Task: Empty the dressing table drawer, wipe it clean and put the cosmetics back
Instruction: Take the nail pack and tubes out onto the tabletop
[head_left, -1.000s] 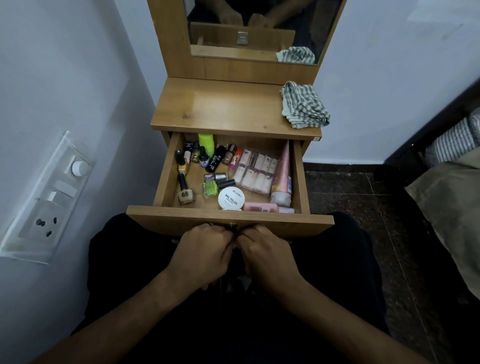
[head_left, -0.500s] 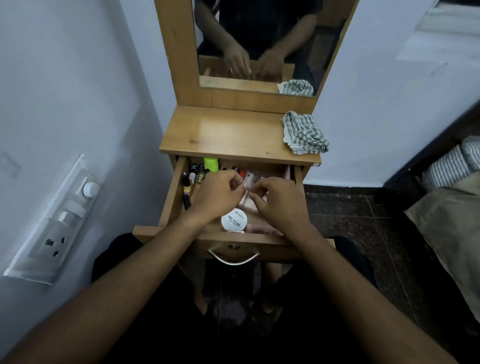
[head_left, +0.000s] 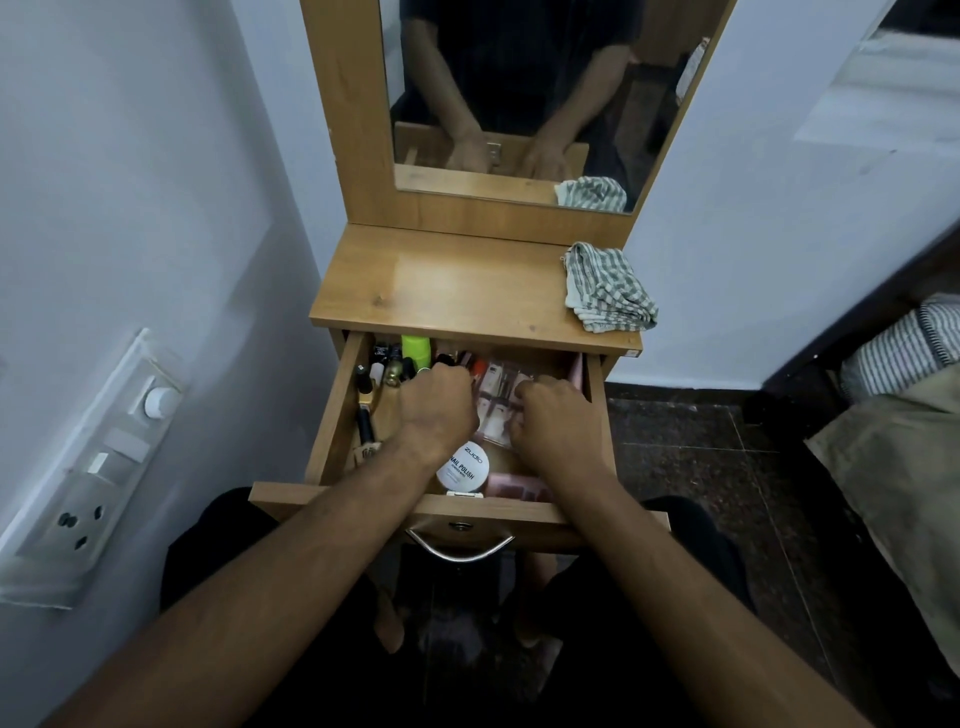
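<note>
The wooden drawer (head_left: 336, 415) of the dressing table (head_left: 441, 286) stands pulled out, full of cosmetics. Both my hands reach into it with fingers curled downward. My left hand (head_left: 436, 410) is over the small bottles near a lime-green bottle (head_left: 415, 351). My right hand (head_left: 550, 421) lies over the right edge of a clear pack of false nails (head_left: 493, 400), next to a pink tube (head_left: 575, 369). What the fingers hold is hidden. A white round tub (head_left: 462, 467) and a pink box (head_left: 519, 488) sit at the drawer's front.
A folded checked cloth (head_left: 608, 293) lies on the right of the table top, below the mirror (head_left: 519, 93). A wall socket panel (head_left: 88, 478) is close on the left. Bedding (head_left: 909, 441) is on the right. The metal drawer handle (head_left: 460, 548) hangs over my lap.
My hands left the drawer handle and went into the drawer, then reached deeper and spread apart, left toward the bottles, right toward the pink tube.
</note>
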